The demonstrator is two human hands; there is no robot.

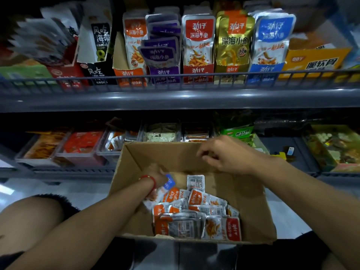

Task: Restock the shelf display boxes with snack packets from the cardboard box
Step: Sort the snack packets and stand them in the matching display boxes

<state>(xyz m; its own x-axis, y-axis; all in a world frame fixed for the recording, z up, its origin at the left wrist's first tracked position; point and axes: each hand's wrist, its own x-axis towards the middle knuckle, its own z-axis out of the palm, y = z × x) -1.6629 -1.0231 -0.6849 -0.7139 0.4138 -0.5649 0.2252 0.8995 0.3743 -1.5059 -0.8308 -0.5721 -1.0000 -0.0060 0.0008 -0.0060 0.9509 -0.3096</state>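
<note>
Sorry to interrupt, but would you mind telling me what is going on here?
A person is restocking snacks. Their left hand reaches into the cardboard box and touches a blue packet above a pile of orange packets. Their right hand hovers over the box, apparently holding nothing. The display boxes on the upper shelf look mostly full.

A single wide-angle view, taken from the person's head, looks forward and steeply down. The open cardboard box (194,152) sits close below the lens at centre, its near rim almost at the bottom edge. Both forearms enter from the bottom corners, the left hand (155,175) low inside the box and the right hand (226,154) above its far right part. Farther off, the upper shelf (175,98) spans the whole width and bows with lens distortion; the display boxes (196,73) on it are seen from slightly below. The lower shelf lies just beyond the box.
</note>
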